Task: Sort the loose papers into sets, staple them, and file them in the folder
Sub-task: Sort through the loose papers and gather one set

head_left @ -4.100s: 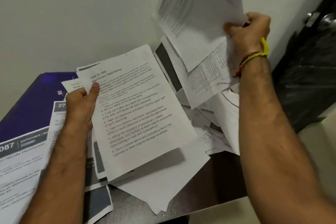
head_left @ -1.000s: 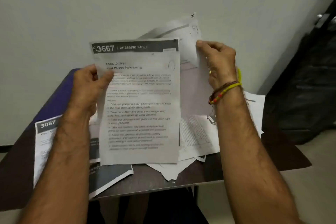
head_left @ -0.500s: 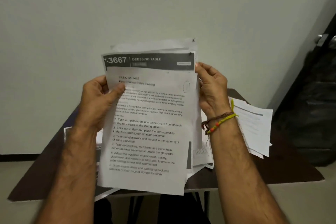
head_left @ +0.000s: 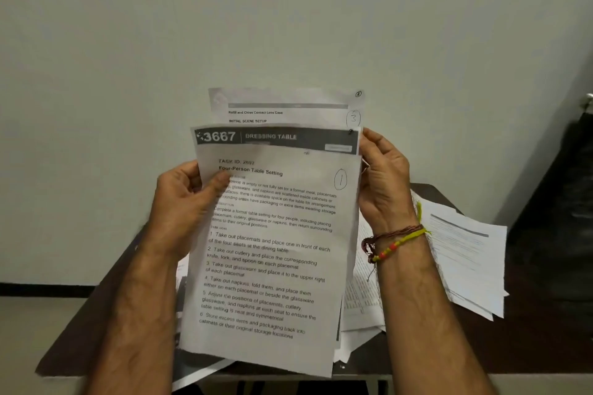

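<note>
head cam | forward and down over table (head_left: 529,346) | wall behind | close to held papers (head_left: 272,250)

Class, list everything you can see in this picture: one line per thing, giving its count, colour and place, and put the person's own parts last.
Held sheets: at least three, white with black print, fanned upright between both hands, above the table.
Loose papers: a pile, count unclear, white, on the table's right side and behind the held sheets.
Table: one, dark brown, against the wall.
Wall: pale, behind the table.
Bracelets: yellow-red and dark thread, on the right wrist.
Left hand: grips the sheets' left edge, thumb in front.
Right hand: holds the sheets' right edge.
</note>
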